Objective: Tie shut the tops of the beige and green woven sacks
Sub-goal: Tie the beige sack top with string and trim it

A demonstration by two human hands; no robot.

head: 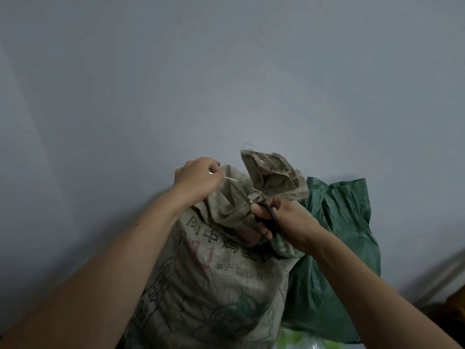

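Observation:
A beige woven sack [216, 270] with printed characters stands in front of me, its top gathered into a bunched neck [270, 173] bound with a pale tie. My left hand [197, 181] pinches the loose end of the tie strip [55, 179] and holds it out taut to the left. My right hand [289, 217] grips black-handled scissors [270, 216]. Their blades point left toward the strip near the knot. Behind and to the right leans a green woven sack [339, 248], its top loosely folded.
A plain grey-blue wall [226, 84] fills the background right behind the sacks. A light green and white plastic item [302, 341] lies at the bottom edge. Pale bars and a brown object [450, 280] show at the far right.

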